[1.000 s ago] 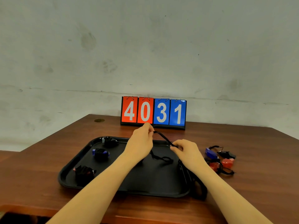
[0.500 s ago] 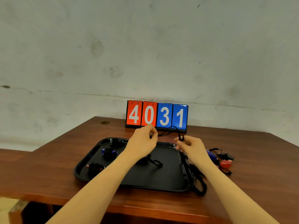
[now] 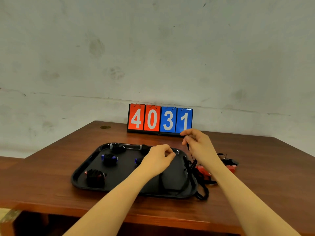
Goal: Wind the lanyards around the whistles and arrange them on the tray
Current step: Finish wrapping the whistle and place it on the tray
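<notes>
On the left of the black tray (image 3: 80, 178) lie wound whistles: a red one (image 3: 95, 176) near the front, a blue one (image 3: 109, 158) behind it, and two more (image 3: 117, 148) along the far rim. The left hand (image 3: 157, 160) hovers over the tray's middle with fingers curled, pinching something small between thumb and fingertips; a blue whistle (image 3: 137, 161) peeks out just beside it. The right hand (image 3: 197, 143) is raised past the tray's right edge, fingers curled on a black lanyard (image 3: 191, 157) that drops toward a loose loop (image 3: 202, 195) off the tray's front corner. To wind well, I judge the cord should be kept taut between the hands, each turn laid snug beside the last, and the trailing loop kept from snagging the tray rim. Further right, unwound red whistles (image 3: 202, 171) sit tangled on the surface (image 3: 51, 181), partly hidden by the right forearm. The surface is dark reddish wood; a scoreboard (image 3: 160, 120) reading 4031 stands at its far edge against a stained pale wall (image 3: 153, 48)
</notes>
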`<state>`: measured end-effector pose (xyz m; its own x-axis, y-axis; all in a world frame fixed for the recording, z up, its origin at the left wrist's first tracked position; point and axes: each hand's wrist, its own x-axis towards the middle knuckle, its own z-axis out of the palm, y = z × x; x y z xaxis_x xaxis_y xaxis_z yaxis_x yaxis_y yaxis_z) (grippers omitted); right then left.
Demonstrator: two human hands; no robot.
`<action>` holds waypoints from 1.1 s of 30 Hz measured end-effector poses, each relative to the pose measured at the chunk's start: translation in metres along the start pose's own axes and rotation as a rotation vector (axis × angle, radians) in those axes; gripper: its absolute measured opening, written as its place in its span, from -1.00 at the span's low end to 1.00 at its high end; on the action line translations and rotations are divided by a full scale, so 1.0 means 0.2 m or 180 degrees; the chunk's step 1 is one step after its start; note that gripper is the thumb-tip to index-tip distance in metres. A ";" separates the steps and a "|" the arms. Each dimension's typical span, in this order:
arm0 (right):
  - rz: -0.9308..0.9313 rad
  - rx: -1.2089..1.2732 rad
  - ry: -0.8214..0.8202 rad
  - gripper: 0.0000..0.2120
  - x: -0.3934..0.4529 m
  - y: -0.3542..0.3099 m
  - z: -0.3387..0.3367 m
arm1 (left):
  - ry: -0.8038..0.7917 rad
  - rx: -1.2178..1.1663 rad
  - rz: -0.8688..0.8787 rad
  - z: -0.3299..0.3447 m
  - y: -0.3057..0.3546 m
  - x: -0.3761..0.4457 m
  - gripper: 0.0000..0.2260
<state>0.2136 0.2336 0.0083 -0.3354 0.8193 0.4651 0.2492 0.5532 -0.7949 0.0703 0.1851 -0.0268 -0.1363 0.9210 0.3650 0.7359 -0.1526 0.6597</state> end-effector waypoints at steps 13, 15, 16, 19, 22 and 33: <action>-0.0461 0.0293 0.0212 -0.84 -0.08 0.10 -0.20 | -0.0098 -0.0854 0.0020 0.33 0.19 0.11 -0.86; -0.0443 0.0167 0.0407 -0.81 -0.08 0.12 -0.21 | 0.0098 -0.0809 0.0000 0.33 0.19 0.11 -0.82; -0.0420 0.0098 0.0511 -0.78 -0.08 0.14 -0.21 | 0.0178 -0.0784 0.0020 0.31 0.19 0.11 -0.83; -0.0433 -0.0143 0.0791 -0.75 -0.08 0.16 -0.22 | 0.0425 -0.0739 0.0192 0.22 0.20 0.11 -0.91; -0.0442 -0.0202 0.1056 -0.77 -0.08 0.17 -0.20 | 0.0619 -0.0500 0.0382 0.11 0.23 0.13 -0.90; -0.0233 -0.0296 0.0892 -0.78 0.02 0.15 -0.03 | 0.0833 -0.0305 0.0692 -0.14 0.18 0.13 -0.91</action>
<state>0.2250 0.2549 -0.0113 -0.0949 0.7792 0.6196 0.3200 0.6132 -0.7222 0.0751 0.1930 0.0249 -0.1579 0.7420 0.6516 0.7025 -0.3793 0.6022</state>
